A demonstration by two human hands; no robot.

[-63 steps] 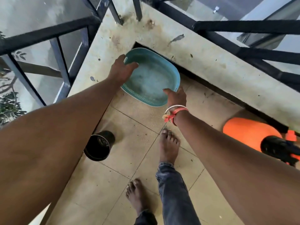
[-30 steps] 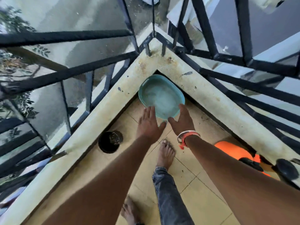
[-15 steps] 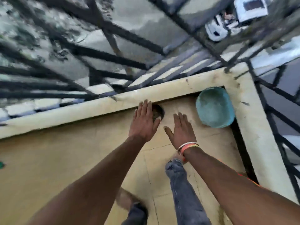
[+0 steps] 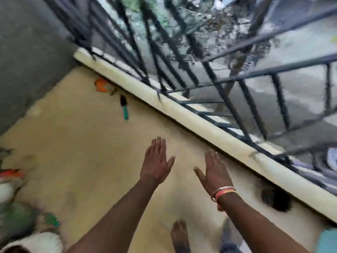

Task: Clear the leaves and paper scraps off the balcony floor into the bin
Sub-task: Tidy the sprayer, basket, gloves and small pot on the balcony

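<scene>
My left hand (image 4: 157,161) and my right hand (image 4: 213,171) are both held out over the tan balcony floor (image 4: 82,152), fingers straight, holding nothing. The view is blurred by motion. An orange scrap (image 4: 101,85) lies near the far corner by the low wall. A teal and black object (image 4: 124,106) lies on the floor a little nearer. Blurred orange, white and green items (image 4: 11,181) sit at the left edge. The teal basin (image 4: 328,241) shows only as a sliver at the bottom right corner.
A cream low wall (image 4: 191,117) with black railings (image 4: 182,57) runs diagonally along the right. A small black pot (image 4: 276,199) stands against the wall near my right arm. A grey wall (image 4: 27,52) closes the far left. My bare foot (image 4: 179,234) is below.
The view has swung left along the balcony; the teal basin has slid to the bottom right corner and the black pot to the right. Both hands stay open and empty.
</scene>
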